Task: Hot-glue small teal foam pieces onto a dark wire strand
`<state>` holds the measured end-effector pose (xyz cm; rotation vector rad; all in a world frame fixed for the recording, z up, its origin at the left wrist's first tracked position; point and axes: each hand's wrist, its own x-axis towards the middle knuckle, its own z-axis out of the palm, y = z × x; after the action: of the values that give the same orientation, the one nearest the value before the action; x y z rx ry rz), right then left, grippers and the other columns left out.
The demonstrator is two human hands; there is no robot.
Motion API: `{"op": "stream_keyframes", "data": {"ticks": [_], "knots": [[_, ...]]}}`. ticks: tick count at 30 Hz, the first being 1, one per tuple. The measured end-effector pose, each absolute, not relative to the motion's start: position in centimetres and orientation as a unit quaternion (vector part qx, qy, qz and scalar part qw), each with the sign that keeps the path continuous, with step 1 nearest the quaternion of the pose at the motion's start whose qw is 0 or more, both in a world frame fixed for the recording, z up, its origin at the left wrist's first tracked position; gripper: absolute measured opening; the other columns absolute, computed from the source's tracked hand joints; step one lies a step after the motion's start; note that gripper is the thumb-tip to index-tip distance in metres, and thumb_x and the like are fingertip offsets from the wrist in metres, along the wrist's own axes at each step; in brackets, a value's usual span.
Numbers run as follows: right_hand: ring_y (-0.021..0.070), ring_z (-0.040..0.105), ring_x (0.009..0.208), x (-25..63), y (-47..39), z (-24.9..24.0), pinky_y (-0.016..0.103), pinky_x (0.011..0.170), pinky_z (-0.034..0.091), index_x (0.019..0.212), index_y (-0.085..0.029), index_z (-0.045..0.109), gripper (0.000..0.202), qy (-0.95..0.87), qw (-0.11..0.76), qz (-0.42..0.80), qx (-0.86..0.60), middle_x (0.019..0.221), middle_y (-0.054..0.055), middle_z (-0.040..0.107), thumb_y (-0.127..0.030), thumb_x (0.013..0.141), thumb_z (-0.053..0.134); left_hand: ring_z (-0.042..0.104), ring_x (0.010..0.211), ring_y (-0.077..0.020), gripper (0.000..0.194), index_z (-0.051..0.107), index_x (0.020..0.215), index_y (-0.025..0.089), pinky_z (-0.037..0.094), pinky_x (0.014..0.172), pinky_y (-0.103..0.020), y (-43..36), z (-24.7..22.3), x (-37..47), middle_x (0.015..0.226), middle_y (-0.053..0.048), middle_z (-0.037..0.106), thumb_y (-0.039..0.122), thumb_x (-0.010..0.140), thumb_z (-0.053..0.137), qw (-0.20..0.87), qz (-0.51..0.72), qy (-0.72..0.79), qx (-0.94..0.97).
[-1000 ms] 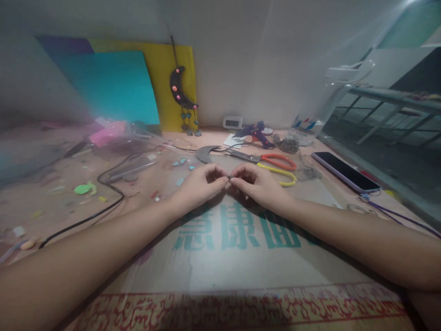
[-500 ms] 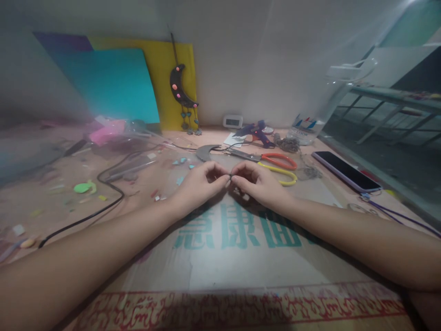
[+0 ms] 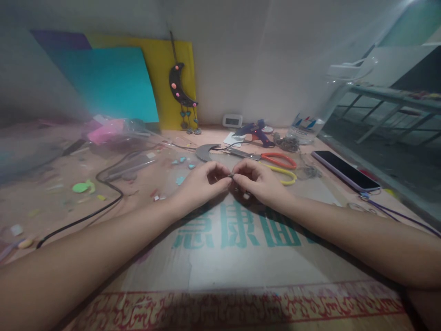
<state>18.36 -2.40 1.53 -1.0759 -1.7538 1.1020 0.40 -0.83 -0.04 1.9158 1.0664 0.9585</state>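
My left hand (image 3: pixel 206 184) and my right hand (image 3: pixel 260 184) meet at the middle of the table, fingertips touching. Between the pinched thumbs and forefingers is a tiny dark piece (image 3: pixel 230 175), too small to name. Just behind my hands lie a grey crescent (image 3: pixel 206 152) and scissors (image 3: pixel 253 155) with one orange and one yellow handle. Small light blue pieces (image 3: pixel 180 180) lie left of my left hand. Under both hands is a sheet with green characters (image 3: pixel 237 225).
A purple glue gun (image 3: pixel 257 133), grey yarn (image 3: pixel 287 143), a small digital display (image 3: pixel 232 121) and a clear bottle (image 3: pixel 305 126) stand at the back. A phone (image 3: pixel 346 171) lies right. A decorated dark crescent (image 3: pixel 177 87) hangs before yellow card. A black cable (image 3: pixel 110 184) and scraps lie left.
The thumbs and fingertips have shifted slightly around the tiny piece, of which a little more shows. The whole view has moved very slightly.
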Motion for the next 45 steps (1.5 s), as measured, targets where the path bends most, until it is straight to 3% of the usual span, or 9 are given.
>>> {"op": "stream_keyframes", "data": {"ticks": [19,25,27,32,38,45], "knots": [[0.0076,0.05,0.049,18.4,-2.1,0.9,0.019,0.042,0.039,0.09,-0.016,0.057,0.016,-0.694,0.394,0.426,-0.426,0.063,-0.004,0.056,-0.032,0.084,0.058,0.054,0.074,-0.0136,0.006,0.055,0.081,0.017,0.043,0.069,-0.027,-0.9,0.1,0.3,0.078,0.001,0.057,0.022,0.082,0.054,0.342,0.393,0.395,0.757],[0.007,0.048,0.047,18.5,-1.7,0.8,0.018,0.041,0.035,0.083,-0.018,0.053,0.021,-0.666,0.428,0.452,-0.411,0.06,-0.004,0.057,-0.037,0.084,0.06,0.058,0.082,-0.0149,0.014,0.054,0.091,0.017,0.045,0.075,-0.028,-0.5,-0.2,0.3,0.087,-0.001,0.059,0.022,0.079,0.057,0.431,0.414,0.375,0.709],[0.0065,0.047,0.045,18.5,-1.6,0.8,0.019,0.042,0.035,0.081,-0.018,0.05,0.024,-0.647,0.446,0.466,-0.407,0.058,-0.005,0.057,-0.04,0.084,0.061,0.057,0.08,-0.0147,0.01,0.052,0.087,0.017,0.045,0.073,-0.027,-0.2,-0.3,0.3,0.083,0.0,0.058,0.025,0.081,0.056,0.442,0.435,0.385,0.684],[0.0066,0.045,0.044,18.6,-1.4,0.7,0.019,0.043,0.035,0.081,-0.019,0.046,0.028,-0.633,0.458,0.488,-0.389,0.057,-0.007,0.055,-0.043,0.085,0.061,0.052,0.066,-0.0132,0.021,0.05,0.072,0.018,0.04,0.064,-0.026,-0.6,0.3,0.2,0.067,0.002,0.055,0.031,0.088,0.05,0.368,0.419,0.412,0.721],[0.0077,0.048,0.05,18.4,-1.9,0.8,0.02,0.045,0.037,0.084,-0.02,0.047,0.024,-0.67,0.456,0.425,-0.403,0.063,-0.005,0.056,-0.041,0.088,0.057,0.058,0.08,-0.0151,0.011,0.066,0.084,0.019,0.042,0.076,-0.027,-1.8,0.7,0.1,0.083,-0.001,0.064,0.028,0.086,0.061,0.186,0.409,0.359,0.818],[0.0092,0.05,0.052,18.2,-2.7,0.8,0.021,0.046,0.038,0.085,-0.021,0.045,0.021,-0.705,0.438,0.348,-0.437,0.063,-0.005,0.052,-0.039,0.091,0.051,0.059,0.08,-0.0161,0.013,0.067,0.084,0.018,0.043,0.075,-0.029,-1.8,0.3,0.1,0.082,-0.003,0.067,0.029,0.086,0.062,0.174,0.398,0.353,0.829]]}}
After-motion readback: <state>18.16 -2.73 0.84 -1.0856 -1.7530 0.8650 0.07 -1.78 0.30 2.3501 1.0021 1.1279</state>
